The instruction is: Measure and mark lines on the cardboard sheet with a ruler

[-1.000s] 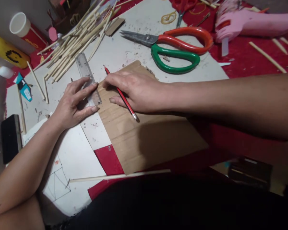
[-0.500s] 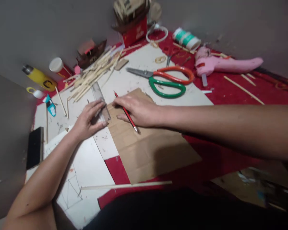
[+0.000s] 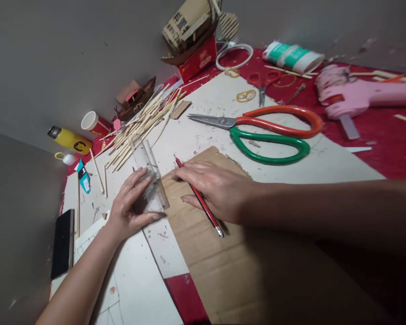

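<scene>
My left hand (image 3: 130, 205) grips a clear plastic ruler (image 3: 155, 192), fingertips on its left side and thumb by its near end. The ruler's lower part lies along the left edge of a brown cardboard sheet (image 3: 192, 239). On the upper part of that cardboard rests my right hand (image 3: 216, 189), with a red and black pencil (image 3: 203, 203) held in it, the tip pointing up and left. Just beyond the right hand lie large scissors (image 3: 237, 122) with one orange and one green handle. Parts of the right palm and fingers are hidden.
Several thin wooden sticks (image 3: 142, 124) are heaped behind the ruler. A pink glue gun (image 3: 355, 95) lies at the right. Small red scissors (image 3: 262, 83), a paper cup (image 3: 91, 123), a yellow bottle (image 3: 69, 141), a phone (image 3: 62, 243) and a drawing (image 3: 131, 280) surround the work.
The view has come closer, so everything looks larger and the front table edge has left the picture. Both hands stay in about the same places on ruler and cardboard.
</scene>
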{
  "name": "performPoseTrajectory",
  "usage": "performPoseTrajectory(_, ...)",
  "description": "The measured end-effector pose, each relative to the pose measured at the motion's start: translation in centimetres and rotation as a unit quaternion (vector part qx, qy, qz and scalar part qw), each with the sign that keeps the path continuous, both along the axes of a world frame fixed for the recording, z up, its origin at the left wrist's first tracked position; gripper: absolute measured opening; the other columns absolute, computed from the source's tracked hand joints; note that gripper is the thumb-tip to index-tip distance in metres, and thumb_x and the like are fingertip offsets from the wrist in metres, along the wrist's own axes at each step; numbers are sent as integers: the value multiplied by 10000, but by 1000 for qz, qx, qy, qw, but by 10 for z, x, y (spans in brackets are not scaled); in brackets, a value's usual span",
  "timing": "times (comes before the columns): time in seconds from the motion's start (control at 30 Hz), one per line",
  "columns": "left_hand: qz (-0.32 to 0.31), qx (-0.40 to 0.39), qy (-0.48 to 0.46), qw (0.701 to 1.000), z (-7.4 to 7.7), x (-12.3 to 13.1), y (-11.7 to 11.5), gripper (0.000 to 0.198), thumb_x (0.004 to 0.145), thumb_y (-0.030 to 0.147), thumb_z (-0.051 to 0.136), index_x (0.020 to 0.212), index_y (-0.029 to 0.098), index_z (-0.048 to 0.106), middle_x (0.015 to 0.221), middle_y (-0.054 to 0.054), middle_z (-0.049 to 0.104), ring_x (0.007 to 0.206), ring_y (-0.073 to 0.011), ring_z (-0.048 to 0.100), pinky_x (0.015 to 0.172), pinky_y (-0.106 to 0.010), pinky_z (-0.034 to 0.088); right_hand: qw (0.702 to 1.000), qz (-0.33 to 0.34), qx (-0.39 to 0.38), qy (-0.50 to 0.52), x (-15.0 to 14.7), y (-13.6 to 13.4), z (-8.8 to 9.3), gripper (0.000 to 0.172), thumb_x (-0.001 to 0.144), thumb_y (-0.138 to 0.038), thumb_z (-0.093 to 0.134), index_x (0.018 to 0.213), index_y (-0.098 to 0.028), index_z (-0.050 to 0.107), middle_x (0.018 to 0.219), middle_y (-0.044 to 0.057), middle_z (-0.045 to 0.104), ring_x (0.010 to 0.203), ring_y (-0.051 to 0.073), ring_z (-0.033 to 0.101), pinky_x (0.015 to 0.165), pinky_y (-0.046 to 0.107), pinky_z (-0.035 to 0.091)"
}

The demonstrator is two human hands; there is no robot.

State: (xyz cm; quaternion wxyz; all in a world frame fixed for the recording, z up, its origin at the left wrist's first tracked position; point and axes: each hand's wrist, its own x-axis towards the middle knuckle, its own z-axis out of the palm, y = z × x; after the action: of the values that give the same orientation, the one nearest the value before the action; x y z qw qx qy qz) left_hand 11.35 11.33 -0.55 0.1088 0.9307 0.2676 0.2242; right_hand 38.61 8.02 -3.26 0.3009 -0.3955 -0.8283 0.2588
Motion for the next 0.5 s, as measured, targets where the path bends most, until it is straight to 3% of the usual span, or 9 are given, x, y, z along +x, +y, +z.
performPoseTrajectory(0.3,3,-27,44,999,0,3,-1,814,819,565,724,1523,296,418,1509,-175,495,1389,-330,479,1122,-541,419,1000,-12,20,1,-2,0,-5,390,815,-82,627,1193,-158,566,1114,134,637,1088,266,581,980,424,467)
performPoseTrajectory(0.5,-5,-35,58,998,0,1,-1,749,869,518,698,1524,283,419,1526,-183,472,1397,-330,469,1123,-547,414,1000,-8,29,10,-2,0,-5,338,854,-111,592,1190,-142,576,1093,135,644,1055,265,586,963,428,475)
